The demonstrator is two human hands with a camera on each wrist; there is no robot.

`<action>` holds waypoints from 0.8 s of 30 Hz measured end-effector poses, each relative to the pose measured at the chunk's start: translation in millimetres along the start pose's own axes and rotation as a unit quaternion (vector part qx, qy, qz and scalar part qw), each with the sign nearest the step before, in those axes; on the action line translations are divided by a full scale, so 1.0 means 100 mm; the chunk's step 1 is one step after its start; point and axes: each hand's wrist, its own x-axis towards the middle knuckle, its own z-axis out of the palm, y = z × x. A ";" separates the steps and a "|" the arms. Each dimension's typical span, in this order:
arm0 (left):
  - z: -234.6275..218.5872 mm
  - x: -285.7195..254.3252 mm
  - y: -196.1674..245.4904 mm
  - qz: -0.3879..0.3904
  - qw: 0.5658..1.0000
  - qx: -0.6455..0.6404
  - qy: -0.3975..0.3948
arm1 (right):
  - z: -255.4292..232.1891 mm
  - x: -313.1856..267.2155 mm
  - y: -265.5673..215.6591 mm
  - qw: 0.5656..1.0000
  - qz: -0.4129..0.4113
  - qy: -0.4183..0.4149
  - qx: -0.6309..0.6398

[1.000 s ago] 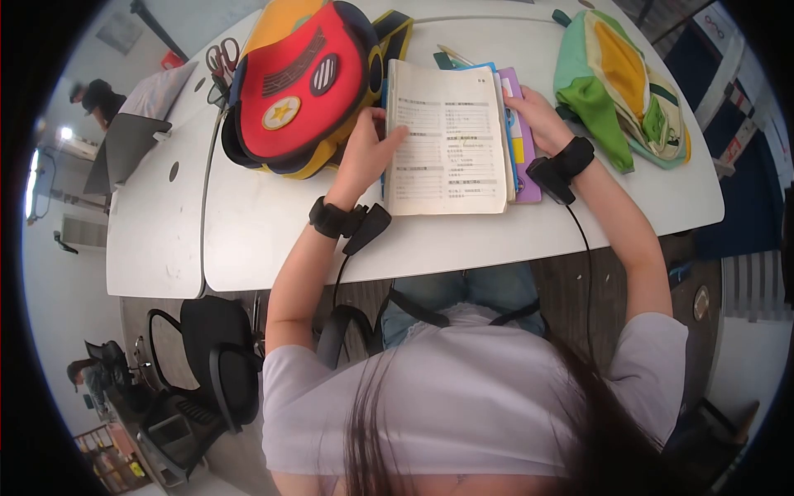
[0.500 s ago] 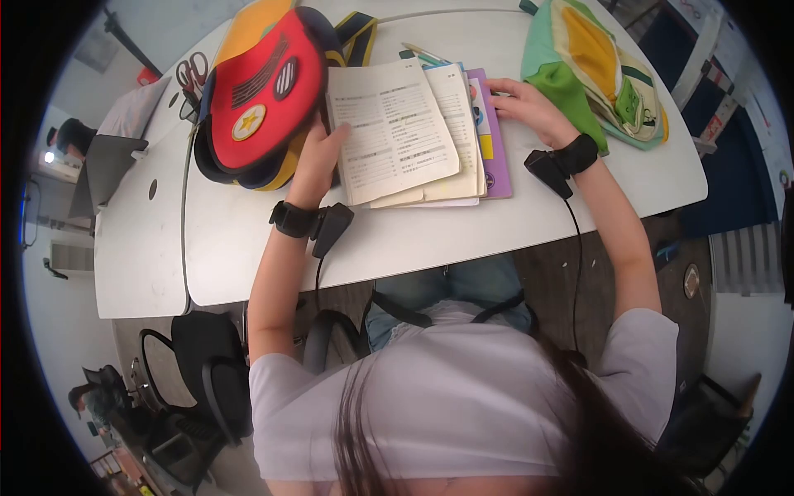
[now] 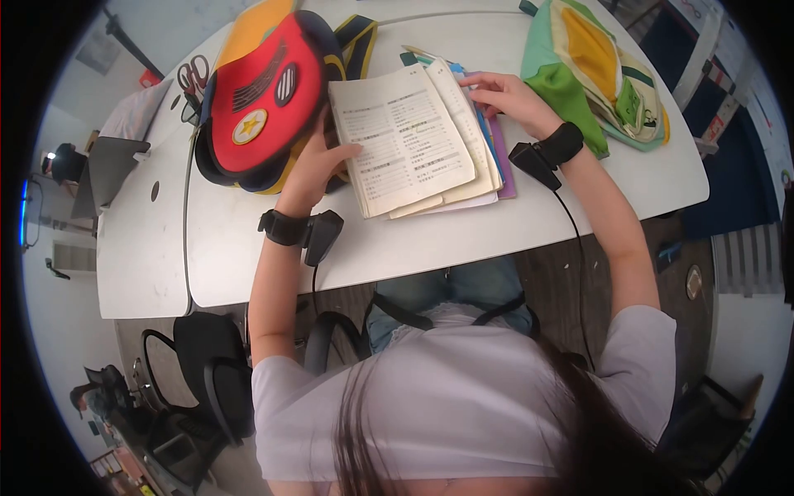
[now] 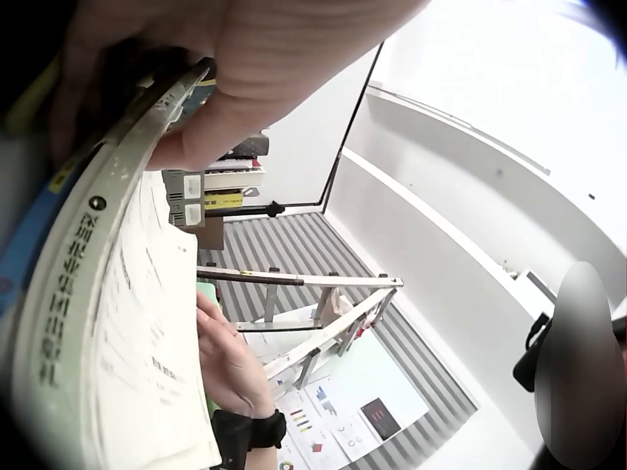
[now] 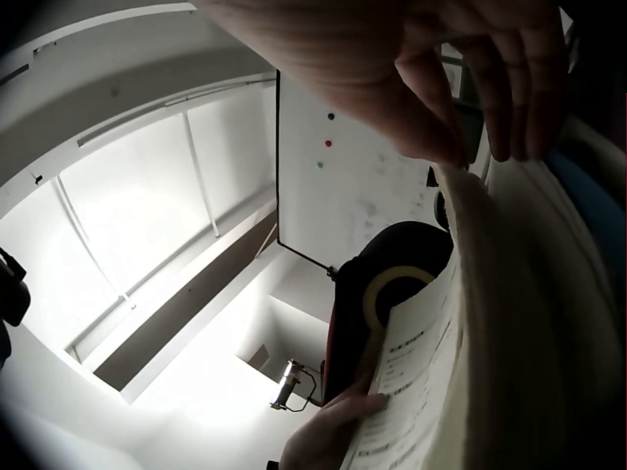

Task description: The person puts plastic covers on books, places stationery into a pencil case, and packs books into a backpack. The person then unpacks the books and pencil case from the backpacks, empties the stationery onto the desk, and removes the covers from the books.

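A worn paperback book [image 3: 405,157] with printed contents lists lies fanned over a second book [image 3: 475,136] on the white table. My left hand [image 3: 308,169] grips the top book by its left edge, thumb on the printed page, other fingers behind the spine [image 4: 73,294]. On the right, my right hand [image 3: 519,103] pinches the second book's upper right edge; in the right wrist view its thumb and fingertips [image 5: 519,137] meet the page edges. A purple book [image 3: 508,186] shows from underneath, with a blue edge [image 3: 499,145] above it.
A red backpack [image 3: 256,91] with a star badge stands close by my left hand. Beyond my right hand lies a green and yellow bag [image 3: 600,74]. Pens [image 3: 418,52] lie behind the books, and scissors [image 3: 194,73] stick up at the far left.
The top book has slid left off the stack with my left hand, then slightly back right. My right hand has moved from the purple book to the second book's edge.
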 end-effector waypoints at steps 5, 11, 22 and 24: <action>0.01 0.06 -0.01 -0.057 0.997 -0.056 0.022 | 0.10 0.01 -0.08 0.998 0.018 -0.026 0.045; 0.00 0.11 -0.11 0.008 0.998 0.060 0.023 | -0.09 0.02 -0.03 0.999 -0.025 -0.029 0.014; 0.26 -0.11 0.50 0.193 0.953 0.232 -0.018 | -2.59 -0.45 0.75 0.814 -0.044 0.510 -0.274; 0.52 -0.01 0.71 0.227 0.935 0.262 -0.069 | -3.08 -0.51 1.32 0.786 0.011 0.525 -0.325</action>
